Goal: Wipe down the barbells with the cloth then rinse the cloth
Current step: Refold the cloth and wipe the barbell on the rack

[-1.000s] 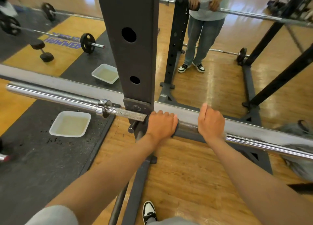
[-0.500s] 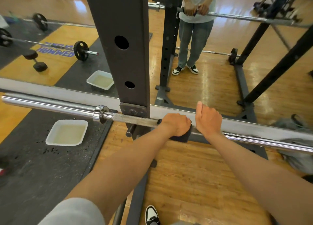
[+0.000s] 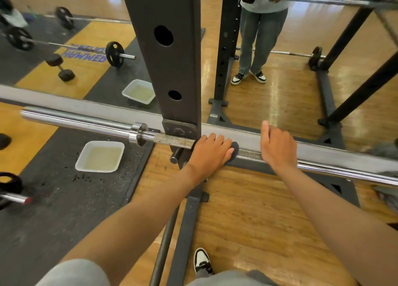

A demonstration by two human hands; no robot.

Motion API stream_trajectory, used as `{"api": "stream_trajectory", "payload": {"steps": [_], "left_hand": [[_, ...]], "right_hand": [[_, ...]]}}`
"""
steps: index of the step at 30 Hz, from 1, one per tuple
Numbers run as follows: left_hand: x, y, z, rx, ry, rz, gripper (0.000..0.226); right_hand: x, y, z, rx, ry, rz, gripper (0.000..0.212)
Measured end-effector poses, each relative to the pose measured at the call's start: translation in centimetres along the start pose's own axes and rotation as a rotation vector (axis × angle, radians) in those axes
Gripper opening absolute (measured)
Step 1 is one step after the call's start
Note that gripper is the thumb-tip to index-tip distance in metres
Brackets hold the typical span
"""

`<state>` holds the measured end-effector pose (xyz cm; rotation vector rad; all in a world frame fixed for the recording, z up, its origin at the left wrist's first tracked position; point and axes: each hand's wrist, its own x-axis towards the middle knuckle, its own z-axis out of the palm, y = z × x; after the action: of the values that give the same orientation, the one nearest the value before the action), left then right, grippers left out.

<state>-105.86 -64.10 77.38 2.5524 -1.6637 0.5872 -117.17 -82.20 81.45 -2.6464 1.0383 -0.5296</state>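
Observation:
A chrome barbell (image 3: 81, 121) rests across the black rack upright (image 3: 172, 70), running from the left edge to the right edge. My left hand (image 3: 210, 152) grips a dark cloth (image 3: 234, 148) wrapped over the bar just right of the upright. My right hand (image 3: 277, 147) curls over the bar a little farther right, thumb raised. A white tray of cloudy water (image 3: 100, 156) sits on the black mat below the bar's left sleeve.
A wall mirror behind the rack reflects me, the tray and the rack. Loaded barbells (image 3: 116, 54) and a dumbbell (image 3: 60, 66) show in the reflection at the left. Another bar end (image 3: 15, 197) lies on the mat at the far left. My shoe (image 3: 201, 261) stands by the rack's base.
My left hand with the cloth slid right along the bar toward my right hand, then back left near the upright. My right hand stayed on the bar.

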Motion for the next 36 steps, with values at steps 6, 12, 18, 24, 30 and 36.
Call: {"api": "stream_trajectory", "payload": {"steps": [6,12,18,24,30,36], "left_hand": [[3.6,6.3,-1.1,-0.150,-0.018,-0.289,0.037],[3.2,5.1,-1.3,-0.142,-0.054,-0.201,0.041],[1.1,1.3,-1.0,-0.097,-0.054,-0.282,0.033],[4.9,9.2,-1.1,-0.225,-0.105,-0.251,0.034],[1.2,2.2,-1.3,-0.083,-0.028,-0.366,0.036],[5.0,11.0,-1.8,-0.170,-0.055,-0.508,0.039]], "right_hand": [[-0.3,-0.1,0.4,0.007,0.090,0.041,0.063],[0.0,0.6,0.5,0.130,0.106,0.089,0.078],[-0.8,-0.4,-0.6,0.094,0.074,0.086,0.060],[-0.5,0.1,0.1,0.112,0.158,0.073,0.057],[-0.5,0.4,0.2,0.094,0.096,0.029,0.044],[-0.2,0.6,-0.2,0.225,0.113,0.099,0.061]]}}
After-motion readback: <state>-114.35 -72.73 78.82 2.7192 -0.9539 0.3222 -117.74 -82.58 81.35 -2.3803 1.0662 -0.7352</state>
